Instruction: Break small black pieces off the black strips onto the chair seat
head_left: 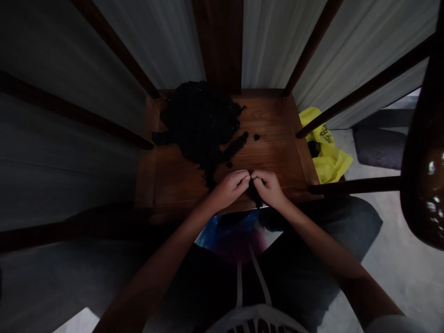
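My left hand (pixel 231 187) and right hand (pixel 268 187) are both curled closed, fingertips almost meeting, pinching a small black piece (pixel 256 199) between them, its lower end hanging by the front edge of the wooden seat (pixel 270 162). My fingers cover most of it, so I cannot tell how firm my hold is. That edge worries me most: if the piece slipped or parted suddenly, I think it would drop past the wood toward the blue and pink thing (pixel 239 236) below, between my legs. A sharp tug could also jerk my knuckles apart. Beyond my hands, on the left half of the seat, lies the big black heap (pixel 201 115), ragged and loose-looking; my left forearm passes close to its near tail, and a careless sweep could drag some of it along. Two little bits, the farther crumb (pixel 256 137) and the nearer crumb (pixel 229 164), sit apart on the wood and could easily be brushed off. The light is dim, and black on dark wood makes a stray scrap easy to miss.
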`<state>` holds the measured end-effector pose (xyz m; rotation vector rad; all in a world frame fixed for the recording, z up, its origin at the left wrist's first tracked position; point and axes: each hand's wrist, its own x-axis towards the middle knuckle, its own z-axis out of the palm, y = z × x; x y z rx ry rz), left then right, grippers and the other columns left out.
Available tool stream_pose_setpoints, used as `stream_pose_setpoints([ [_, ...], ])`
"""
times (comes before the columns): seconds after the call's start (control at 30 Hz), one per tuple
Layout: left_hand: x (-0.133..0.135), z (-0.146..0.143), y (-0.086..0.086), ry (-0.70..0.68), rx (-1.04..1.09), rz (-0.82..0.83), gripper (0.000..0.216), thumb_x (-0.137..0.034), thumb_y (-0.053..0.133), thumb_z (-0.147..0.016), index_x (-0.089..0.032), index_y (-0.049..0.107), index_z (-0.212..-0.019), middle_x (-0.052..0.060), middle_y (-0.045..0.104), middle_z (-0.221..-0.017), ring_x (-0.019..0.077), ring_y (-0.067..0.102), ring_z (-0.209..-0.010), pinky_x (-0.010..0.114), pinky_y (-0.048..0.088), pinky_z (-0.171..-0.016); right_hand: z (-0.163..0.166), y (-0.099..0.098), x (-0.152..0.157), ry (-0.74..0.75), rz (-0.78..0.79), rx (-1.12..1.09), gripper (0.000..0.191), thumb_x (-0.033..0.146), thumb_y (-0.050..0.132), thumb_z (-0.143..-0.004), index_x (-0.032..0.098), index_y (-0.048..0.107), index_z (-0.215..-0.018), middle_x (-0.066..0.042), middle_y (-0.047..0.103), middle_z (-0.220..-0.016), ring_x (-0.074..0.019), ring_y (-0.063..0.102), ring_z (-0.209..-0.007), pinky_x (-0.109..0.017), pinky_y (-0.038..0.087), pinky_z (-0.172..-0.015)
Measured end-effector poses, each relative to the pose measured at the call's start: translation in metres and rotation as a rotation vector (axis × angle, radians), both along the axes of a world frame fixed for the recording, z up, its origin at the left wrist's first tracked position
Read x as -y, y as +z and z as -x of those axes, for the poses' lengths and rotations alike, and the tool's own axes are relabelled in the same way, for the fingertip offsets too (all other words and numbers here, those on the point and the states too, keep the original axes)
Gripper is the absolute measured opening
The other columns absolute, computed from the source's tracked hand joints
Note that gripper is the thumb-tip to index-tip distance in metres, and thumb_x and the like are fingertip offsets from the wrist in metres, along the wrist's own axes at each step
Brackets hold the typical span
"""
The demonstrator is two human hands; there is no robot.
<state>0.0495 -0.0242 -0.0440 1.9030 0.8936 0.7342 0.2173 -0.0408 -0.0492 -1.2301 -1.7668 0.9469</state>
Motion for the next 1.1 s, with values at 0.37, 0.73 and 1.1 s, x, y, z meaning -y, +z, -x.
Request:
stream_pose_setpoints([
  [0.37, 0.0, 0.002, 0.005, 0.082, -0.062, 0.029, 0.02, -0.036, 0.064, -0.085, -0.017, 0.058, -0.089, 0.001, 0.063, -0.084, 0.0148, 0.058, -0.078, 0.027, 0.041, -0.072, -0.015, 0.009, -0.002, 0.115, 0.297, -0.309, 0.025, 0.041, 0.054, -0.092, 0.02, 0.054, -0.107, 0.001, 0.05, -0.08, -0.0094, 0.046, -0.062, -0.022, 0.038, -0.055],
  [0.73, 0.005, 0.001, -0.001, 0.108, 0.018, 0.038, 0.02, -0.027, 0.05, -0.094, -0.02, 0.051, -0.114, 0.006, 0.063, -0.11, 0.0177, 0.061, -0.104, 0.031, 0.044, -0.091, -0.016, 0.005, -0.003, 0.14, 0.323, -0.4, 0.024, 0.04, 0.055, -0.093, 0.02, 0.058, -0.105, 0.002, 0.051, -0.077, -0.007, 0.045, -0.055, -0.021, 0.037, -0.051],
  [1.1, 0.01, 0.004, 0.001, 0.059, -0.132, -0.03, 0.011, -0.029, 0.041, -0.098, -0.02, 0.046, -0.098, 0.003, 0.059, -0.09, 0.0169, 0.059, -0.083, 0.028, 0.041, -0.074, -0.019, 0.006, -0.004, 0.183, 0.203, -0.225, 0.02, 0.035, 0.061, -0.089, 0.021, 0.057, -0.102, -0.001, 0.057, -0.086, -0.0109, 0.053, -0.07, -0.022, 0.041, -0.06],
])
